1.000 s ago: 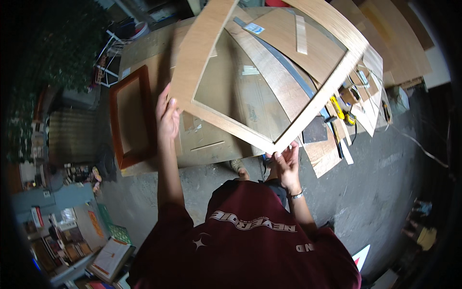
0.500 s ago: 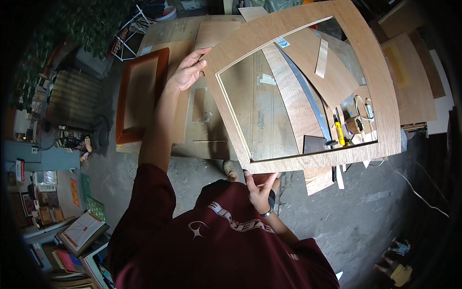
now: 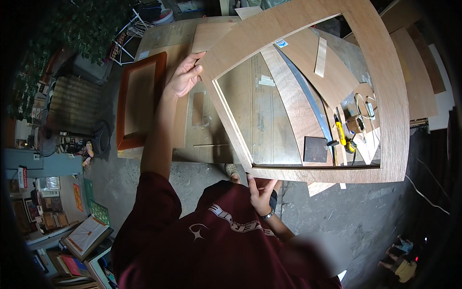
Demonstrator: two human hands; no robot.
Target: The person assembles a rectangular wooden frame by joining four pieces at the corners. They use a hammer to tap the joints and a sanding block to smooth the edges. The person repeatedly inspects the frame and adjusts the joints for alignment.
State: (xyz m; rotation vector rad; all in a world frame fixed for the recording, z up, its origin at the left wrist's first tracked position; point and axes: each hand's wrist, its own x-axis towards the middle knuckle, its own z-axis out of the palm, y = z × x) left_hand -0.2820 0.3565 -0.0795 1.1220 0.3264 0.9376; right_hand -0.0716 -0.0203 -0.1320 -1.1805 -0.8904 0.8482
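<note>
A large plywood frame (image 3: 385, 96) with a wide rectangular opening is held up in front of me, above a wooden workbench (image 3: 250, 120). My left hand (image 3: 184, 76) grips the frame's far left corner, arm stretched out. My right hand (image 3: 260, 192) holds the frame's near bottom edge from below, close to my chest. Through the opening I see plywood strips (image 3: 298, 111), a dark square block (image 3: 315, 149) and a yellow tool (image 3: 340, 134) lying on the bench.
A reddish-brown framed panel (image 3: 139, 98) lies at the bench's left end. Plywood sheets (image 3: 418, 72) lean at the right. Concrete floor (image 3: 346, 216) is below. Books and clutter (image 3: 82, 236) are at the lower left, with foliage (image 3: 82, 29) at the top left.
The frame has turned and swung rightward and nearer, its opening now wide over the bench. My left hand moved up along the frame's left corner; my right hand stayed under the bottom edge.
</note>
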